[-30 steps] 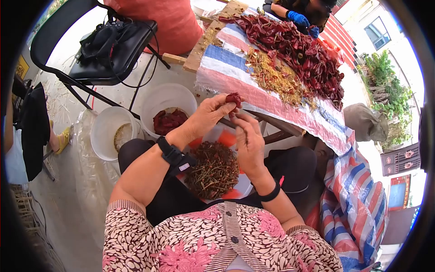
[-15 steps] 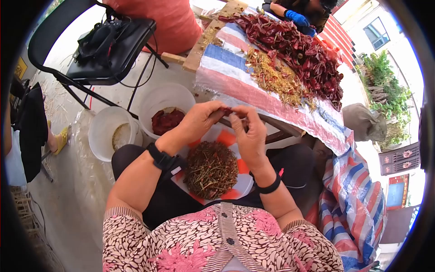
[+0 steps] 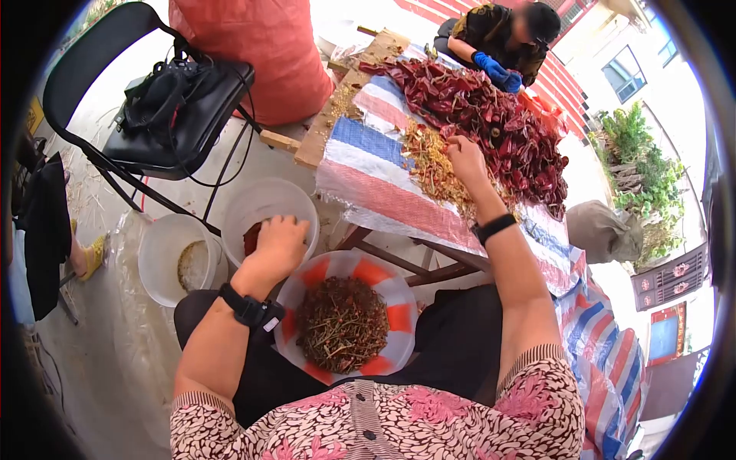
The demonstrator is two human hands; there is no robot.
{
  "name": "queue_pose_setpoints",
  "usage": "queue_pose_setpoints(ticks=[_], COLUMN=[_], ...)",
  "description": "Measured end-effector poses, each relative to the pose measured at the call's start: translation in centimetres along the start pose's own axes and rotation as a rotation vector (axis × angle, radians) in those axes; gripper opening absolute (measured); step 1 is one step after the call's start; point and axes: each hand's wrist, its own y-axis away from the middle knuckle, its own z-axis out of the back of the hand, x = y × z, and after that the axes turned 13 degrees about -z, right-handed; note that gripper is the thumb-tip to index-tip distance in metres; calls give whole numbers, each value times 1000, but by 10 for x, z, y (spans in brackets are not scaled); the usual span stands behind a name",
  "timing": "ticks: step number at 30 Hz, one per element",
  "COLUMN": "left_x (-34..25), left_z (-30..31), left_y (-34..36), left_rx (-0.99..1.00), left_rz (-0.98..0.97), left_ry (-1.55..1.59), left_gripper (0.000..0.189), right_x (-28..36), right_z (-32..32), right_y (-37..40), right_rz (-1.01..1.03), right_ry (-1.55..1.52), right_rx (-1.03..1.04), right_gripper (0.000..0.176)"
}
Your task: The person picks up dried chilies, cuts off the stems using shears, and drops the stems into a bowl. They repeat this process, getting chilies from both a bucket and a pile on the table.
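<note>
My left hand [image 3: 280,241] hangs over the rim of a white bucket [image 3: 253,192] that holds red chili pieces. Its fingers curl downward, hiding whatever is under them. My right hand [image 3: 464,153] is stretched out to the table. Its fingers rest at the edge of a big pile of dried red chilies [image 3: 498,123], beside a heap of yellowish stems and seeds [image 3: 429,165]. Nothing shows in its grasp. A red-and-white bowl [image 3: 399,314] full of chili stems sits on my lap between my arms.
A second white bucket [image 3: 157,245] stands left of the first. The table is covered by a striped sheet [image 3: 376,176]. A black chair [image 3: 176,130] with a bag and a red sack [image 3: 253,54] stand behind. Another person's blue-gloved hands [image 3: 494,69] work at the pile's far end.
Both hands held a chili together in front of me. Now they have parted: the left dropped to the bucket, the right reached forward to the chili pile. My view tilted up.
</note>
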Motion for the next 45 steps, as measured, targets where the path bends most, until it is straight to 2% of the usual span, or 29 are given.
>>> queue_pose_setpoints(ticks=[2,3,7,9,12,15,19,22,25,28,29,33,39,42,45], left_x=[-3,-6,-4,-6,-10,-13,-24,-37,-51,-63,-60,-67,-67,-61,-53], left_z=[-7,-7,-11,-9,-5,2,12,16,22,31,26,30,29,31,25], left_y=[-4,-6,-13,-14,-15,-20,-28,-34,-40,-38,-40,-36,-30,-25,-26], left_rx=[112,137,187,199,172,146,58,-101,-147,-239,-185,-100,-132,-133,-149], left_rz=[-51,-53,-105,-107,-124,-127,-145,-118,-97,-209,-221,-203,-59,-75,-42], left_ry=[65,80,75,70,96,173,318,894,1412,1541,1503,1772,1794,1824,1778], left_gripper=[41,36,31,30,29,31,31,32,38,43,42,36,29,28,29], right_x=[-39,-12,14,-23,-18,-14,43,54,72,77,77,69,70,74,56], right_z=[-35,-22,-15,-46,-39,-30,25,37,32,15,8,4,11,15,1], right_y=[-55,-43,-43,-81,-66,-48,51,122,196,251,263,288,297,300,300], right_rz=[-34,-287,-386,-276,-301,-215,-271,-197,-243,-272,-221,-345,-383,-455,-591], right_ry=[-48,-310,-368,-257,-456,-548,-767,-991,-1127,-1117,-1133,-1309,-1476,-1479,-1531], right_rx=[-20,172,335,274,131,10,188,409,518,532,509,639,640,581,615], right_gripper=[32,33,31,30,27,25,25,24,25,27,28,26,25,22,21])
